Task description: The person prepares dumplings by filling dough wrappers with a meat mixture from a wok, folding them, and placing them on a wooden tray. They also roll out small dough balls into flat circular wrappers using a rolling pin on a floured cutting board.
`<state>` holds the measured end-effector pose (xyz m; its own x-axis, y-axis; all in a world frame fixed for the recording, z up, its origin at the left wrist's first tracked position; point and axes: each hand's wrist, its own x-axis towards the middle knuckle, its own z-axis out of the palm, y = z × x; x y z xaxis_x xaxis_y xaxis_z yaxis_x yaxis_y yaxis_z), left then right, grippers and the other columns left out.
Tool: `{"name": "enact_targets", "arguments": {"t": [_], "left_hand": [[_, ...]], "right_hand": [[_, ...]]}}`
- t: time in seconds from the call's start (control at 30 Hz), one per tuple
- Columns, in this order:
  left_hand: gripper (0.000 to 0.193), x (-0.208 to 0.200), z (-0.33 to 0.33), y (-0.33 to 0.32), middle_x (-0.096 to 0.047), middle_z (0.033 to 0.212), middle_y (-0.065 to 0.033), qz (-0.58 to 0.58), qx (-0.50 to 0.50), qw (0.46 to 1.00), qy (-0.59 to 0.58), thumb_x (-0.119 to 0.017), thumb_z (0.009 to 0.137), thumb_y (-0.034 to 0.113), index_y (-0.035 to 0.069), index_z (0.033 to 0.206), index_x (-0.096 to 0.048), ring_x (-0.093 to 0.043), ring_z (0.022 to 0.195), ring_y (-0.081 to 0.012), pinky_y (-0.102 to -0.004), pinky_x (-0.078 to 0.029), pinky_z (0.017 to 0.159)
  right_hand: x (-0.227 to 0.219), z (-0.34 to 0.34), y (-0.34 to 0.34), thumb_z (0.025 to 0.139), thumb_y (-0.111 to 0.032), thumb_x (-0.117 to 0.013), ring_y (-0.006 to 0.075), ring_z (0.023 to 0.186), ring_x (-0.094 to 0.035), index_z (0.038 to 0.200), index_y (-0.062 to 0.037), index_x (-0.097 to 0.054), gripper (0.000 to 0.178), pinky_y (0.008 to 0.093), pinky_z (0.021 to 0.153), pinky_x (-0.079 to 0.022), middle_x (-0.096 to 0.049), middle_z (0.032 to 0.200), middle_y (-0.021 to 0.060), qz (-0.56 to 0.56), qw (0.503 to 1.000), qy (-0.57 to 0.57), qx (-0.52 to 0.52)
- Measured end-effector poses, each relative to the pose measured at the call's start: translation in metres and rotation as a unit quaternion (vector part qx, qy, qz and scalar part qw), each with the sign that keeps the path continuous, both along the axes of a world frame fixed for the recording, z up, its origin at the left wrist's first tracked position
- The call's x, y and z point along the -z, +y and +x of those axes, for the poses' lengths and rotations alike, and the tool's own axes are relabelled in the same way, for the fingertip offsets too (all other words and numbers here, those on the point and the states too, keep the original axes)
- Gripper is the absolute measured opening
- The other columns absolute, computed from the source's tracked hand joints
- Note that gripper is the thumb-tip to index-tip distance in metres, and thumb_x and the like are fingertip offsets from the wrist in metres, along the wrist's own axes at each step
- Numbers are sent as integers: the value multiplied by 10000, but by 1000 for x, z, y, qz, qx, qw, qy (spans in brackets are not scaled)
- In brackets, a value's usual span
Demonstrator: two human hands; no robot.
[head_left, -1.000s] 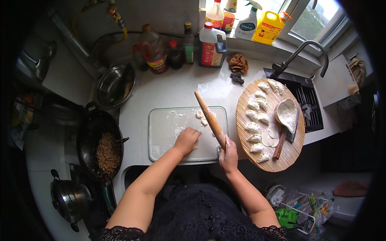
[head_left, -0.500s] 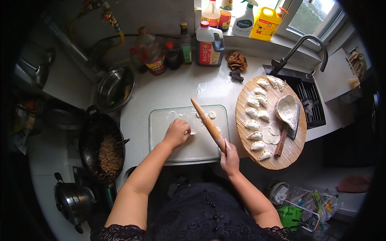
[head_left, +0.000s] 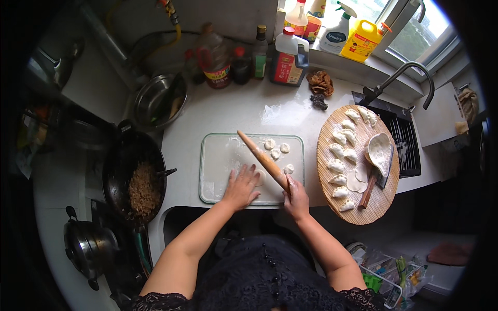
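Note:
My right hand (head_left: 296, 199) is wrapped round the lower end of a tapered wooden rolling pin (head_left: 265, 161). The pin slants up and left over a glass-edged board (head_left: 212, 150) dusted with flour. Lying on the board with its fingers spread, my left hand (head_left: 240, 188) touches or nearly touches a small flat dough round (head_left: 260, 178), partly hidden by hand and pin. Several small dough pieces, one of them a floured disc (head_left: 270, 144), lie right of the pin. A round woven tray (head_left: 332, 122) at the right bears folded dumplings (head_left: 336, 165) and overlapping dough wrappers (head_left: 356, 181).
A bowl of flour (head_left: 380, 146) and a wooden-handled knife (head_left: 368, 192) rest on the tray, near the sink (head_left: 402, 124). To the left are a wok of brown filling (head_left: 144, 192) and a metal bowl (head_left: 150, 106). Bottles, including a dark jug (head_left: 289, 59), line the back.
My left hand has opened from a pinch at the dough to fingers spread on the board. The rolling pin stays in my right hand. The whole view has shifted somewhat.

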<state>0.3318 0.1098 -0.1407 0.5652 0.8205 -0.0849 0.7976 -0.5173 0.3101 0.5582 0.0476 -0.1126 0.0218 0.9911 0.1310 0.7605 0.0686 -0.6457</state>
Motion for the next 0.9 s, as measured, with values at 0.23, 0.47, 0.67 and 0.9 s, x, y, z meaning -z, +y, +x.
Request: {"name": "enact_targets", "arguments": {"t": [0.23,0.47,0.67,0.9], "left_hand": [[794,1,-29,-11,-201,1589,-95,38,-90,995,32,-530,900,528,101,1513,-261,-132,1467,-335,-607,-96,1144],[782,-21,-7,30,-234,1576,-79,20,-107,993,50,-472,907,585,104,1498,-294,-180,1449,-333,-639,-139,1123],[920,-14,-35,-24,-101,1609,-104,-58,-102,989,88,-572,850,590,106,1531,-187,-65,1476,-353,-671,-80,1112],[888,-17,-2,29,-122,1601,-118,-14,-138,990,35,-489,862,659,116,1520,-241,-59,1473,-353,-673,-74,1110]], "right_hand": [[30,22,2,883,-162,-578,374,1122,-532,1362,-10,-457,517,433,928,-453,-544,1259,190,-1,970,-176,-167],[21,-4,26,850,-515,-609,412,1381,-290,1437,53,-315,868,526,1099,-276,-284,1504,262,-67,959,-273,-22],[24,-5,-25,807,-657,-553,396,1435,-198,1458,21,-300,974,658,1084,-181,-205,1540,259,-34,942,-307,-130],[25,-3,27,802,-678,-535,373,1425,-221,1455,10,-327,971,658,1085,-177,-249,1535,229,-73,942,-325,-43]]}}
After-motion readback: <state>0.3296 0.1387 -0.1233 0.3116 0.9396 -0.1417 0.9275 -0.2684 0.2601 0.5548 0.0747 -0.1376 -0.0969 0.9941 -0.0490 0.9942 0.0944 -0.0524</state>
